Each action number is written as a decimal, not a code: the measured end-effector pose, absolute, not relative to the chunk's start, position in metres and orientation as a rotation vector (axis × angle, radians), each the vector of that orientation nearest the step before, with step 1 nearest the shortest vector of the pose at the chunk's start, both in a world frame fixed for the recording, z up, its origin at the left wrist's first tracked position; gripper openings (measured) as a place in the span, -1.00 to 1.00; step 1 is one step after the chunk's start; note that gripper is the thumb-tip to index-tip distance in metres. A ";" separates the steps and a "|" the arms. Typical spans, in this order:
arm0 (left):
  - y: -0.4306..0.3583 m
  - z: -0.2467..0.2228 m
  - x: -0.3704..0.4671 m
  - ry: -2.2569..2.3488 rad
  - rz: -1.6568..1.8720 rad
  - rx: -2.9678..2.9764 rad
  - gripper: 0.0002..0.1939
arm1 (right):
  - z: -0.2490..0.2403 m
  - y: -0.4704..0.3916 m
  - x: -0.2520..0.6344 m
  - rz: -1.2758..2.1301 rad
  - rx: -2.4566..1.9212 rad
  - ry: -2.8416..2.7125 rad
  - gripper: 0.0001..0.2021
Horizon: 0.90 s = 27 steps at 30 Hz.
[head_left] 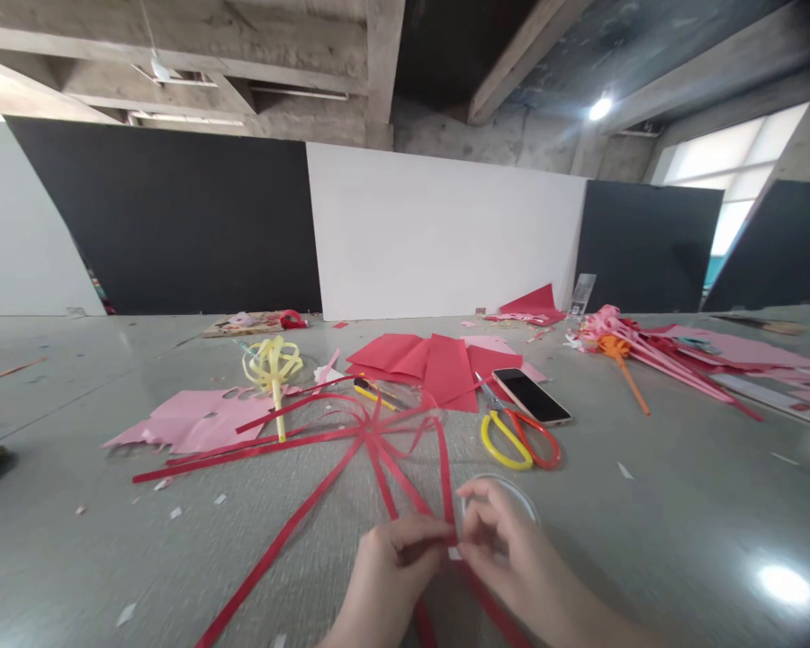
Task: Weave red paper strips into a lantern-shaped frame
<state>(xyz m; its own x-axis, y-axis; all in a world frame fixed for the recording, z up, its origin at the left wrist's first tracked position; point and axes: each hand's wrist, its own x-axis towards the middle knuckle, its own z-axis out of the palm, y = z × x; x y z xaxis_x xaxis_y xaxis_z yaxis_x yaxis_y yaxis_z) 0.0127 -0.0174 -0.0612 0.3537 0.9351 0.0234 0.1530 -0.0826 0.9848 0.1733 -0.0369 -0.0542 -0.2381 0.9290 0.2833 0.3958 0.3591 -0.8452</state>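
Several long red paper strips (pixel 280 549) fan out over the floor from a joined centre. My left hand (pixel 398 562) pinches one of these strips between thumb and forefinger. Close beside it, my right hand (pixel 506 544) is curled, its thumb and fingers closed at the same strip. A small white piece (pixel 454 553), perhaps tape, shows at the strip between my fingertips. Partly behind my right hand lies a clear roll of tape (pixel 527 500). Scissors (pixel 525 441) with yellow and orange handles rest beyond it.
A phone (pixel 532 396) lies by the scissors, with red paper sheets (pixel 451 371) to its left. A yellow paper-strip ball on a stick (pixel 278 382) and torn pink paper (pixel 195 421) are at left. Pink and orange paper pieces (pixel 611 337) lie right. Panels (pixel 445 234) stand behind.
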 end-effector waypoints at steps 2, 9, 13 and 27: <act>-0.018 -0.062 0.013 1.020 0.896 1.489 -0.71 | -0.054 -0.037 0.173 0.823 -1.171 -1.804 -0.67; -0.018 -0.065 0.014 1.018 0.894 1.411 -0.73 | -0.054 -0.038 0.171 0.816 -1.188 -1.795 -0.68; -0.017 -0.064 0.015 1.018 0.896 1.419 -0.75 | -0.054 -0.038 0.171 0.810 -1.194 -1.799 -0.68; -0.016 -0.063 0.014 1.024 0.883 1.440 -0.79 | -0.059 -0.035 0.172 0.751 -1.199 -1.841 -0.66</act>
